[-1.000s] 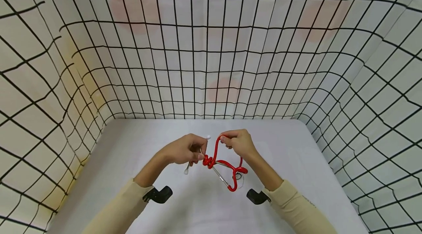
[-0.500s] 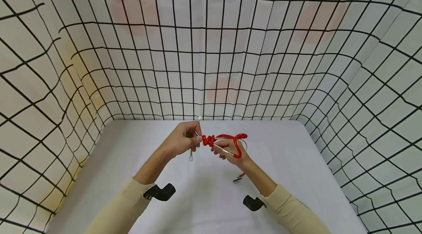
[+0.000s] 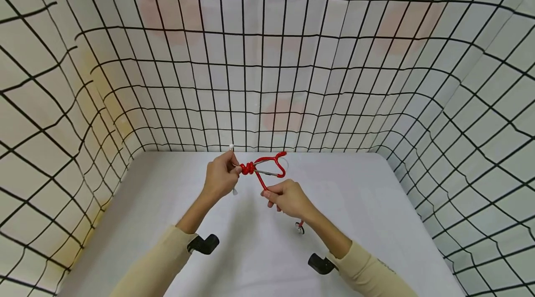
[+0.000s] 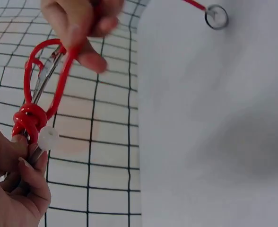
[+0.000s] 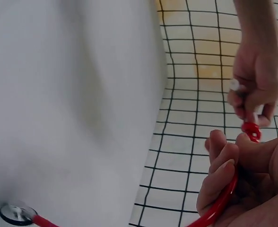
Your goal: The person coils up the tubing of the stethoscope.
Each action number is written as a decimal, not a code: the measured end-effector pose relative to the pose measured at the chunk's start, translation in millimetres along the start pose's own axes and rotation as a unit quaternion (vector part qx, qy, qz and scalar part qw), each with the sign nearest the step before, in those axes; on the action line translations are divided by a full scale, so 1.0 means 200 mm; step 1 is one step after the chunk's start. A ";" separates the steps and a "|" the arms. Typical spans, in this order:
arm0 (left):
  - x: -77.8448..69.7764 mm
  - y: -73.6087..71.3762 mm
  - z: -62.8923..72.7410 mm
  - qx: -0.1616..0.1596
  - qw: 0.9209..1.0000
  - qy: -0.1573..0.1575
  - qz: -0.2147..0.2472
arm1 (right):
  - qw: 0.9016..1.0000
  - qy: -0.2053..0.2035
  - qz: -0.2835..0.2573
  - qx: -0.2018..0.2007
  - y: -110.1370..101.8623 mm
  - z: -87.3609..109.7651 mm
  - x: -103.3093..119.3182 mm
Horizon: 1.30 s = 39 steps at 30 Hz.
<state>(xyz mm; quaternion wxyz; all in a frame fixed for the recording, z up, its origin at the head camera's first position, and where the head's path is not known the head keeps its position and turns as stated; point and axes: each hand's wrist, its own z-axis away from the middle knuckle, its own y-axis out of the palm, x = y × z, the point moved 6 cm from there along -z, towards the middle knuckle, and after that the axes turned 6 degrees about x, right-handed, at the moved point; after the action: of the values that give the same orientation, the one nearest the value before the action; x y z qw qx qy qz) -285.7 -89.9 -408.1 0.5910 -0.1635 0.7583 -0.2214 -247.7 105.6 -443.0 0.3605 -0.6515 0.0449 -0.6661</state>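
Observation:
A stethoscope with red tubing is between the two hands. My left hand (image 3: 220,176) pinches its metal ear tubes close to the ear tips; one white ear tip (image 4: 48,138) pokes out by the fingers. Right beside those fingertips, the tubing is wound in a tight red coil (image 3: 247,168) around the metal. Beyond the coil, a red loop (image 3: 281,167) sticks out to the right. My right hand (image 3: 288,198) grips the free tubing (image 5: 219,203), drawn down and right from the coil. The chest piece (image 3: 299,227) dangles below the right wrist on the tubing's end.
A white table (image 3: 259,260) lies under the hands. Black wire mesh (image 3: 263,88) rises behind it and on both sides, with pale cloth beyond. Black wrist cameras (image 3: 204,244) sit at both beige sleeve cuffs.
The right hand has gone from holding the tubing above the coil, to behind the metal tubes, to below them, pulling tubing downward. The left hand and coil have shifted up and left.

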 end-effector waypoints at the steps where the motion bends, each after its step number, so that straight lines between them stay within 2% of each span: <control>1: 0.01 0.00 0.00 -0.007 1.000 0.009 -0.013 | 1.000 -0.002 0.008 -0.004 -0.01 0.00 0.01; 8: 0.05 -0.03 -0.01 -0.027 0.997 0.048 -0.053 | 0.999 -0.001 0.032 -0.040 -0.09 0.01 0.03; 13: 0.07 -0.05 -0.02 -0.042 0.995 0.058 -0.070 | 0.999 0.008 0.039 -0.037 -0.10 0.02 0.04; 19: 0.08 -0.06 -0.03 -0.046 0.991 0.074 -0.105 | 0.992 0.006 0.127 -0.014 -0.07 0.05 0.09; 21: 0.09 -0.06 -0.03 -0.054 0.989 0.072 -0.118 | 0.988 -0.012 0.153 -0.037 -0.08 0.06 0.12; 23: 0.10 -0.06 -0.03 -0.053 0.988 0.068 -0.126 | 0.982 -0.037 0.169 -0.080 -0.09 0.07 0.15; 27: 0.08 -0.03 -0.02 -0.038 0.987 0.069 -0.141 | 0.962 -0.119 0.179 -0.169 -0.13 0.10 0.23; 30: 0.04 -0.01 0.00 -0.022 0.986 0.069 -0.148 | 0.952 -0.172 0.167 -0.191 -0.14 0.11 0.27; 34: -0.01 0.04 0.02 0.018 0.985 0.064 -0.158 | 0.952 -0.199 0.138 -0.185 -0.15 0.09 0.30; 39: -0.08 0.12 0.07 0.088 0.980 0.064 -0.165 | 0.960 -0.198 0.115 -0.163 -0.19 0.07 0.29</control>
<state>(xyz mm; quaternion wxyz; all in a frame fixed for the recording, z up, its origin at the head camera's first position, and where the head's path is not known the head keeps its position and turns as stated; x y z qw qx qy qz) -267.3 -64.6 -410.6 0.5091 -0.2190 0.7345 -0.3915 -245.2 106.6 -372.3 0.3254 -0.8107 0.1552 -0.4613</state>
